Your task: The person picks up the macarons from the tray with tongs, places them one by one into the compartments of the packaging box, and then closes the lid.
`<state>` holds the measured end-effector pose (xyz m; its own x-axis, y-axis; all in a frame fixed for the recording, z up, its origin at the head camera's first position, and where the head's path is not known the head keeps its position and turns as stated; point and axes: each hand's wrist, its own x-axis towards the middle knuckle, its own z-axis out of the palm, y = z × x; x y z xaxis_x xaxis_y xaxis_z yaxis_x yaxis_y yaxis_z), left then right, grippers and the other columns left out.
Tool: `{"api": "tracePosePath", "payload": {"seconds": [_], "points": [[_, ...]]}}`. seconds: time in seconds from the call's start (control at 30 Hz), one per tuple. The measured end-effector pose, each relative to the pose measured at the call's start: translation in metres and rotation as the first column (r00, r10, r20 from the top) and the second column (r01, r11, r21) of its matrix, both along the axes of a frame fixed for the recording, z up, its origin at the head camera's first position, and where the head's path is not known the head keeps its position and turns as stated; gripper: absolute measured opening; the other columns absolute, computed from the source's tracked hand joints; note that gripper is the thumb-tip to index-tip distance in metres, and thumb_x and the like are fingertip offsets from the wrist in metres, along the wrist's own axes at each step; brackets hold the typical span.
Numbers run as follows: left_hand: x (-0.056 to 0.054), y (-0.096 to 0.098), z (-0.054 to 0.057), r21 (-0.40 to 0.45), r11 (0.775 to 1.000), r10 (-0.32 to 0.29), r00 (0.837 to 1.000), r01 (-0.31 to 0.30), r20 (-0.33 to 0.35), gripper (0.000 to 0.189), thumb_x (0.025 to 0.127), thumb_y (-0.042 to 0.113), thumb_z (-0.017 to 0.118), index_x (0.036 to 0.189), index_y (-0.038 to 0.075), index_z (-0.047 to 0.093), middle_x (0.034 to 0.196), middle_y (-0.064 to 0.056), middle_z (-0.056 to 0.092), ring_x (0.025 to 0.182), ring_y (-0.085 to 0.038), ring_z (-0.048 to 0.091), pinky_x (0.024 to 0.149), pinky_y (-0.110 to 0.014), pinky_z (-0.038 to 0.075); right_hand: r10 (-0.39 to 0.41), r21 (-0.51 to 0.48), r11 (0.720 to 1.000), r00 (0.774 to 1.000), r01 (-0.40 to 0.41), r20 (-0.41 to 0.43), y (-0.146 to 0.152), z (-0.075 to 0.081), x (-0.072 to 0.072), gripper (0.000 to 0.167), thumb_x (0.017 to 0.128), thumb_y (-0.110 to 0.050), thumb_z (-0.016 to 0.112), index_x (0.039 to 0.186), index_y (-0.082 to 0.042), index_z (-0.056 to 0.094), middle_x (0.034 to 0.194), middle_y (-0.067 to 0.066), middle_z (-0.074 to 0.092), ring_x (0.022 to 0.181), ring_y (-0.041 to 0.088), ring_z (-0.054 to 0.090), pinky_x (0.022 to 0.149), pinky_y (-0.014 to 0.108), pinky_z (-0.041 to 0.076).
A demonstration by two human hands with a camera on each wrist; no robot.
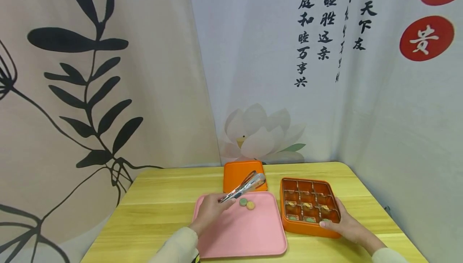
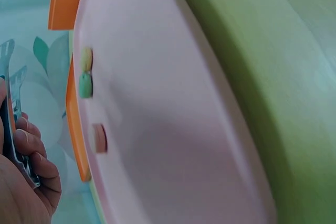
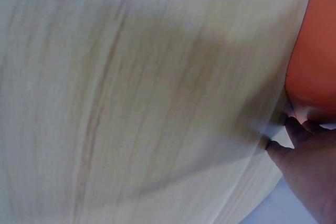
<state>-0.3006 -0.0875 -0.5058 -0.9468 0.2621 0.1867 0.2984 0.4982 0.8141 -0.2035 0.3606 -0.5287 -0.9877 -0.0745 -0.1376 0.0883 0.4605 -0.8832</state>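
My left hand [image 1: 209, 211] grips a pair of metal tongs [image 1: 248, 183] above the left side of the pink tray [image 1: 249, 243]. The tongs point up and away to the right, with nothing visible between their tips. On the tray, a small round green piece [image 1: 243, 202] lies against a yellow one [image 1: 250, 205]. In the left wrist view a pink piece [image 2: 98, 138] also lies there, near the rim. My right hand [image 1: 345, 223] holds the near right corner of an orange divided box [image 1: 302, 226], thumb over its rim. Yellow and green pieces sit in its nearer compartments.
A flat orange square lid or tray [image 1: 235, 174] lies behind the pink tray, near the far edge of the wooden table [image 1: 159, 211]. A printed curtain [image 1: 166, 74] hangs behind the table and along its right side.
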Motion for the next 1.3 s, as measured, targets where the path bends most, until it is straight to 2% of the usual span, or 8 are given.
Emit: {"api": "tracePosePath", "payload": {"seconds": [0.1, 0.23, 0.43, 0.6, 0.73, 0.8, 1.0, 1.3], "points": [[0.001, -0.01, -0.002, 0.016, 1.0, -0.001, 1.0, 0.002, -0.011, 0.028, 0.089, 0.041, 0.073, 0.105, 0.018, 0.077, 0.084, 0.005, 0.072, 0.076, -0.012, 0.063, 0.063, -0.027, 0.047, -0.005, 0.008, 1.0, 1.0, 0.005, 0.011, 0.001, -0.001, 0.0, 0.112, 0.093, -0.03, 0.071, 0.151, 0.002, -0.019, 0.148, 0.043, 0.018, 0.129, 0.052, 0.041, 0.101, 0.056, 0.04], [0.002, -0.022, -0.003, -0.012, 1.0, 0.022, 0.999, -0.023, -0.041, 0.025, 0.087, 0.044, 0.074, 0.104, 0.026, 0.078, 0.097, 0.008, 0.074, 0.087, -0.012, 0.062, 0.075, -0.033, 0.047, -0.007, 0.021, 1.0, 1.0, 0.007, 0.007, 0.003, -0.003, -0.001, 0.113, 0.092, -0.031, 0.071, 0.152, 0.0, -0.02, 0.149, 0.044, 0.016, 0.13, 0.054, 0.038, 0.102, 0.059, 0.038], [0.001, -0.044, -0.005, -0.06, 0.993, 0.098, 0.992, -0.103, -0.073, 0.035, 0.085, 0.043, 0.076, 0.112, 0.021, 0.076, 0.109, 0.0, 0.073, 0.086, -0.013, 0.06, 0.074, -0.035, 0.049, -0.003, 0.009, 1.0, 1.0, 0.002, 0.007, 0.003, -0.005, -0.001, 0.112, 0.092, -0.029, 0.071, 0.152, 0.0, -0.02, 0.149, 0.043, 0.017, 0.13, 0.053, 0.039, 0.101, 0.058, 0.039], [0.001, -0.06, -0.006, -0.089, 0.986, 0.14, 0.989, -0.144, -0.056, 0.04, 0.085, 0.042, 0.077, 0.116, 0.017, 0.075, 0.104, -0.001, 0.073, 0.073, -0.012, 0.055, 0.062, -0.029, 0.044, 0.001, 0.017, 1.0, 1.0, -0.001, -0.021, 0.003, -0.003, -0.002, 0.112, 0.092, -0.028, 0.071, 0.152, 0.001, -0.018, 0.148, 0.043, 0.018, 0.128, 0.051, 0.042, 0.099, 0.055, 0.042], [0.003, -0.072, -0.007, -0.115, 0.978, 0.168, 0.985, -0.171, -0.036, 0.038, 0.085, 0.041, 0.077, 0.112, 0.015, 0.076, 0.089, 0.001, 0.071, 0.064, -0.013, 0.049, 0.054, -0.028, 0.038, 0.027, -0.05, 0.998, 0.998, -0.03, -0.061, 0.001, -0.003, -0.002, 0.107, 0.092, -0.021, 0.071, 0.154, -0.002, -0.014, 0.149, 0.041, 0.019, 0.127, 0.049, 0.044, 0.097, 0.049, 0.045], [0.004, -0.077, -0.009, -0.13, 0.975, 0.178, 0.983, -0.181, -0.036, 0.037, 0.085, 0.042, 0.077, 0.108, 0.014, 0.077, 0.084, 0.002, 0.069, 0.064, -0.012, 0.05, 0.054, -0.028, 0.039, 0.026, -0.049, 0.998, 0.998, -0.029, -0.058, 0.001, -0.003, -0.002, 0.107, 0.092, -0.021, 0.071, 0.154, -0.002, -0.015, 0.15, 0.041, 0.018, 0.128, 0.05, 0.043, 0.098, 0.051, 0.044], [0.006, -0.093, -0.014, -0.144, 0.966, 0.216, 0.976, -0.213, 0.006, 0.048, 0.083, 0.051, 0.075, 0.112, 0.012, 0.076, 0.092, 0.001, 0.071, 0.067, -0.012, 0.053, 0.055, -0.028, 0.041, -0.004, 0.053, 0.999, 1.0, 0.005, -0.02, 0.002, -0.001, -0.001, 0.114, 0.091, -0.031, 0.073, 0.152, 0.002, -0.018, 0.149, 0.044, 0.015, 0.13, 0.055, 0.037, 0.102, 0.061, 0.037], [0.013, -0.106, -0.016, -0.145, 0.968, 0.209, 0.978, -0.203, 0.026, 0.038, 0.086, 0.045, 0.075, 0.109, 0.014, 0.076, 0.078, 0.003, 0.065, 0.058, -0.011, 0.046, 0.048, -0.025, 0.035, -0.005, 0.046, 0.999, 1.0, 0.006, -0.011, 0.001, -0.003, 0.0, 0.112, 0.091, -0.03, 0.072, 0.152, 0.002, -0.017, 0.148, 0.044, 0.018, 0.129, 0.053, 0.04, 0.101, 0.058, 0.04]]}}
